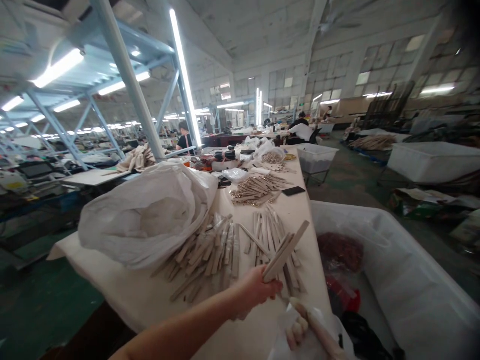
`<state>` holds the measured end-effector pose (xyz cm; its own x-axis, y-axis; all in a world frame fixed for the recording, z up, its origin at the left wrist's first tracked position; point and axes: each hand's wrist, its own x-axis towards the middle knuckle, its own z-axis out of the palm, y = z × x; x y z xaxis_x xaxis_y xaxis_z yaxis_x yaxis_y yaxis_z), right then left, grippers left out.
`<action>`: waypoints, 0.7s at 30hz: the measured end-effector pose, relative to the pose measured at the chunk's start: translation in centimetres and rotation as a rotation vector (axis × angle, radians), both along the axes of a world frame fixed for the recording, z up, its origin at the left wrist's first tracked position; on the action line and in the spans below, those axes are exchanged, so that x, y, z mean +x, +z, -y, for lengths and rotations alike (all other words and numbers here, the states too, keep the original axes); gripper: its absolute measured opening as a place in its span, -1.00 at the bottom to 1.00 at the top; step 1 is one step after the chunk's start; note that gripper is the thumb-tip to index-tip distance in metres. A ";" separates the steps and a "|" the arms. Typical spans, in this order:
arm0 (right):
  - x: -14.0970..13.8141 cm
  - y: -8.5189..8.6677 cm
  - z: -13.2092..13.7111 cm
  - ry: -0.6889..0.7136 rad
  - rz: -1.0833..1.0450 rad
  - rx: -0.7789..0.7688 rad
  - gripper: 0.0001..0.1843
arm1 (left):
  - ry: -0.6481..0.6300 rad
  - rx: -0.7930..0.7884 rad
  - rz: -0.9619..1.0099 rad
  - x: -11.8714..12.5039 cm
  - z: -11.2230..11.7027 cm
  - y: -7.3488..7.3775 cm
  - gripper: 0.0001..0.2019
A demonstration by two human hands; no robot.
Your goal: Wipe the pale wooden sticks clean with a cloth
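My left hand (260, 287) is closed around a small bundle of flat beige strips (287, 250), which point up and to the right over the table. Low in the view, my right hand (298, 330) has its fingers curled at a clear plastic bag (279, 340); the bag partly covers them. Beyond the held bundle, more loose beige strips (258, 232) lie fanned out on the table. To the left is a pile of strips in clear wrapping (213, 250), in front of a large white sack (146, 215).
The cream-covered table (318, 280) runs away from me, with a strip heap (258, 187) and a dark phone-like slab (293, 191) farther along. At right stands a white bin (405, 280) holding dark red and black items. Seated people (300, 127) are in the background.
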<state>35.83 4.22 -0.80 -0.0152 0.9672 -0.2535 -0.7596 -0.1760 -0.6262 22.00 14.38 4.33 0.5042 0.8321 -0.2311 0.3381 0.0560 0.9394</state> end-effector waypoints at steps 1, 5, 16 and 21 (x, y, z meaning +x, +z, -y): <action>-0.8 0.2 -0.2 0.029 -0.013 -0.019 -0.70 | -0.063 -0.081 0.011 -0.3 0.8 0.5 -0.81; -4.1 1.9 -0.3 0.118 -0.059 -0.203 -0.67 | -0.099 -0.290 0.084 -1.9 2.5 1.4 -0.68; -9.5 5.1 0.6 0.131 0.028 -0.124 -0.71 | -0.215 -0.343 0.184 -7.8 2.4 2.1 -0.62; -9.9 5.3 1.1 0.268 0.081 -0.026 -0.77 | -0.189 -0.408 0.201 -9.9 2.8 1.8 -0.60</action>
